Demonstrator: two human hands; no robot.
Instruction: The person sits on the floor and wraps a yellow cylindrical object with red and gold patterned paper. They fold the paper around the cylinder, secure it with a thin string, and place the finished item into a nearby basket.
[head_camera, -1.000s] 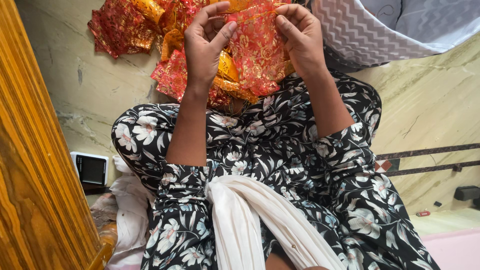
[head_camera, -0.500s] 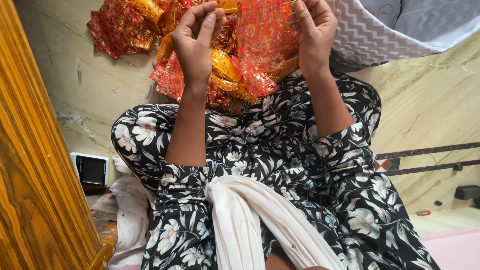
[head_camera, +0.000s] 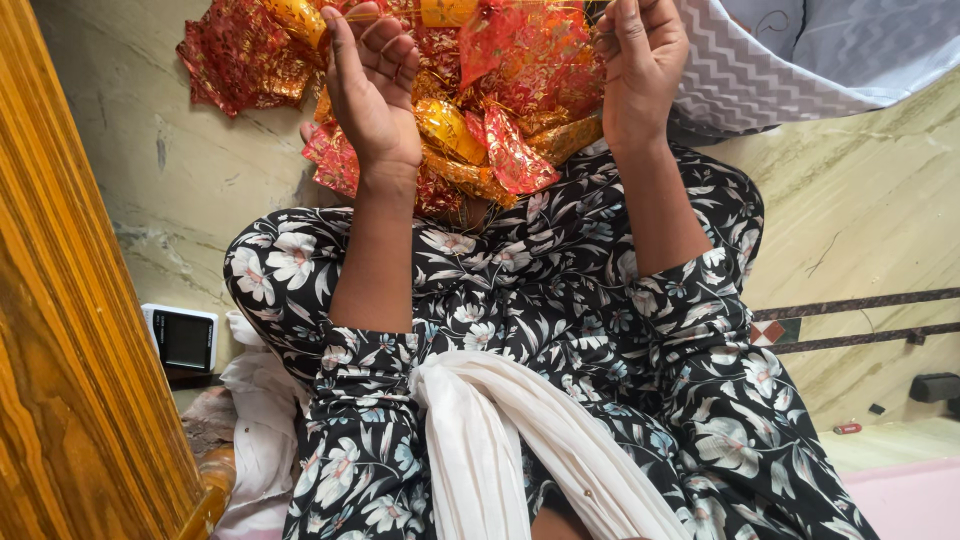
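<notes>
Garment (head_camera: 560, 330): black fabric, white and grey floral print, elbow-length sleeves with gathered cuffs. White scarf (head_camera: 500, 440): pleated, draped from 6 o'clock toward centre.

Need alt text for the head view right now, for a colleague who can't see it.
Two raised hands, left hand and right hand, work at a pile of red and gold fabric pouches on a pale stone floor. The person sits in a black floral garment, a white scarf across the lap, a wooden panel alongside.
</notes>
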